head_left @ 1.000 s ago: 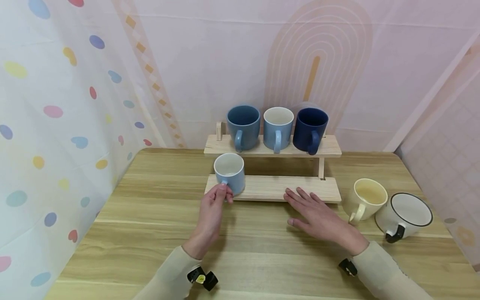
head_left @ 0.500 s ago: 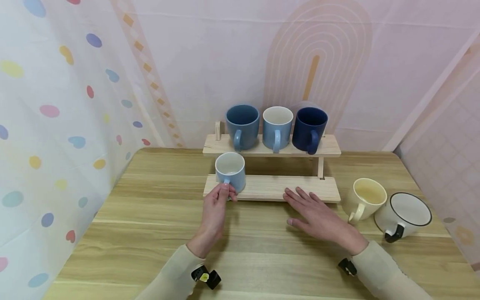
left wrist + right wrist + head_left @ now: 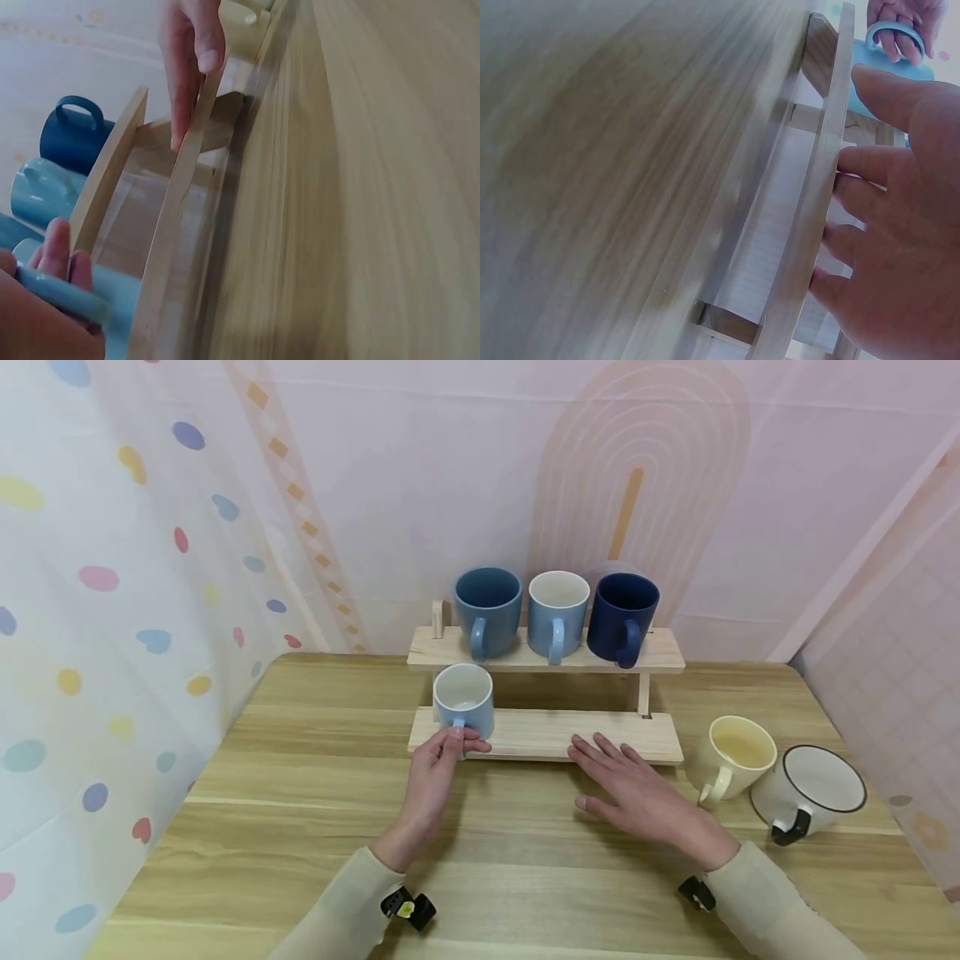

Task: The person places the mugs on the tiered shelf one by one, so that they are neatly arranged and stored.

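At the left end of the wooden rack's lower shelf [image 3: 536, 731] is a light blue mug [image 3: 482, 717] with a white inside. My left hand [image 3: 431, 777] pinches its handle [image 3: 64, 292], which points toward me. Whether the mug's base touches the board cannot be told. My right hand [image 3: 633, 789] rests with spread, fairly straight fingers on the front edge of that same shelf, right of its middle. In the right wrist view the fingertips [image 3: 844, 187] touch the board.
On the upper shelf [image 3: 426, 647] stand a grey-blue mug [image 3: 501, 622], another light blue mug [image 3: 542, 631] and a navy mug [image 3: 606, 635], handles forward. Right of the rack, a cream mug [image 3: 701, 768] and a white black-rimmed mug [image 3: 768, 797] stand on the wooden table [image 3: 300, 827].
The light blue mug and my left hand have shifted slightly to the right along the lower shelf. My right hand has stayed in place.
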A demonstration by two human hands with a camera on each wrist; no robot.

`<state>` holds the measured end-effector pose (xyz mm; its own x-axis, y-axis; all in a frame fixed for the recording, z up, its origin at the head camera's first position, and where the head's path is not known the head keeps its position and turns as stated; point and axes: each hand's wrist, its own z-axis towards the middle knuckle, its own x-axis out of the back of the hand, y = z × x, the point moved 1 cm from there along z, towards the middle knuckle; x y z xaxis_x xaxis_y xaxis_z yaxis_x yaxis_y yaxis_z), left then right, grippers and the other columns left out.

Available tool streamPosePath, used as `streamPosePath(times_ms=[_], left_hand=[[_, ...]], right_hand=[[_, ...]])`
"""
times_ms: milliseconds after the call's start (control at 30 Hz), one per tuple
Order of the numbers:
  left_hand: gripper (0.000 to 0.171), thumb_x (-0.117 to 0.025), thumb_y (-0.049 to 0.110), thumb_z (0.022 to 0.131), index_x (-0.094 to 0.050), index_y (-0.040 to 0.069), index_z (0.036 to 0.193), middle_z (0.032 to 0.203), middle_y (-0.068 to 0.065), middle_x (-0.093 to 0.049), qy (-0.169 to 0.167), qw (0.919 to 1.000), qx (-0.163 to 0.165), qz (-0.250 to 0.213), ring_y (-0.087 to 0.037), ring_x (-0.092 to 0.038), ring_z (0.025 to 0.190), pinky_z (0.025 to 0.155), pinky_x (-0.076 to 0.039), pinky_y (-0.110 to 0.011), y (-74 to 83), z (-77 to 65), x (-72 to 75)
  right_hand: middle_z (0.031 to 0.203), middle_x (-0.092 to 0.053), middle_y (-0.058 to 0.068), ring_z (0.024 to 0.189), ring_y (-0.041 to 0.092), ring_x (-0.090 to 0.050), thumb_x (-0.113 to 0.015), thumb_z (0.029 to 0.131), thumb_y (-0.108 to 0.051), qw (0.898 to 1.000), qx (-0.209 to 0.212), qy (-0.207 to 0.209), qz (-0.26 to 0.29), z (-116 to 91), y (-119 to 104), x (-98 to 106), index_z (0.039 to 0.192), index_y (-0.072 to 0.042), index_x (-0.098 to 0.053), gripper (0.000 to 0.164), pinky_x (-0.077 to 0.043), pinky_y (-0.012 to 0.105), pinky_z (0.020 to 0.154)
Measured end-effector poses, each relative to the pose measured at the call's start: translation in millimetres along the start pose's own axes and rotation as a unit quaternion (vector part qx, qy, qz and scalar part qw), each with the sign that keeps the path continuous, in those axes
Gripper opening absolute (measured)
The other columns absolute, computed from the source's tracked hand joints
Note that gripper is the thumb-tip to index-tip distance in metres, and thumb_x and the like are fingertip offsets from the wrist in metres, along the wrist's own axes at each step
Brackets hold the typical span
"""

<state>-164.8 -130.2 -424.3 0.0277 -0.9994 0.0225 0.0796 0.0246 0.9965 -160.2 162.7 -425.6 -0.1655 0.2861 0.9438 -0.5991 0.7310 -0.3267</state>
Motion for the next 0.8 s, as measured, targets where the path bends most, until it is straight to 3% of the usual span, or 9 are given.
streamPosePath(times_ms=[233,433,633,800], left_hand=[[0.034,-0.046,0.019,0.112,-0.066,-0.007,0.121,0.112,-0.018,-0.076,-0.037,0.9990,0.022,0.009,-0.028,-0.059,0.128,0.116,-0.034,-0.049,3.2,2.0,9.7],[0.029,-0.052,0.015,0.110,-0.068,-0.007,0.121,0.117,-0.019,-0.075,-0.039,0.9990,0.016,0.014,-0.021,-0.060,0.126,0.111,-0.042,-0.038,5.1,1.5,20.5],[0.028,-0.055,0.015,0.108,-0.070,-0.003,0.123,0.120,-0.016,-0.074,-0.014,0.9969,-0.009,0.076,-0.021,-0.065,0.118,0.104,-0.047,-0.031,7.5,-4.9,40.0],[0.029,-0.054,0.020,0.109,-0.071,0.001,0.122,0.124,-0.012,-0.073,-0.027,0.9908,-0.044,0.125,-0.023,-0.062,0.125,0.104,-0.047,-0.027,7.5,-6.1,58.6]], right_hand=[[0.168,-0.030,0.013,0.154,0.041,-0.023,-0.061,0.105,-0.035,1.000,-0.002,-0.001,0.003,0,-1,1,0.160,-0.004,-0.038,0.067,-0.022,0.066,0.120],[0.168,-0.030,0.013,0.154,0.041,-0.022,-0.060,0.105,-0.036,1.000,-0.003,-0.003,0.006,0,-2,1,0.160,-0.004,-0.038,0.067,-0.021,0.066,0.120],[0.168,-0.030,0.014,0.154,0.042,-0.022,-0.060,0.105,-0.035,1.000,0.001,0.000,0.003,0,-3,1,0.159,-0.004,-0.038,0.066,-0.022,0.066,0.120],[0.167,-0.030,0.014,0.154,0.042,-0.023,-0.061,0.105,-0.034,1.000,-0.001,0.001,0.004,0,-3,1,0.159,-0.004,-0.038,0.066,-0.022,0.066,0.120]])
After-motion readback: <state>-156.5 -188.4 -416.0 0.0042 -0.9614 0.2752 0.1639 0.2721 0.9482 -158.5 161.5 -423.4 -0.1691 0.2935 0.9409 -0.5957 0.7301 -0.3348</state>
